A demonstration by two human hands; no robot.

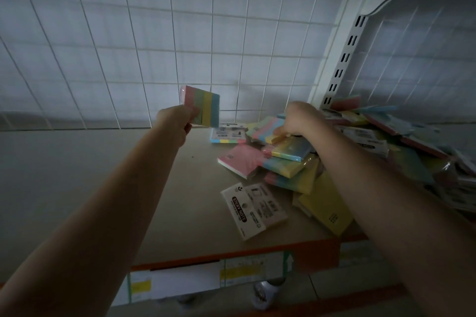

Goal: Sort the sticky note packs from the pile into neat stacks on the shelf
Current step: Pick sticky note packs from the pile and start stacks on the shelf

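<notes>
Picking step: left hand (177,121) pinches a striped pack (203,107) aloft, right hand (300,118) digs into the pile (296,162), its fingers' state untellable; next, start a stack on the bare shelf (103,175).

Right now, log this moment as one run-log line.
left hand: holds striped pack raised | right hand: grips a pack in pile | shelf: no stacks visible

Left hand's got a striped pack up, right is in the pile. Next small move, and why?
Probably set the striped pack in the left hand down on the bare shelf left of the pile: no stack shows there yet, and the right hand is already reaching into the pile.
</notes>
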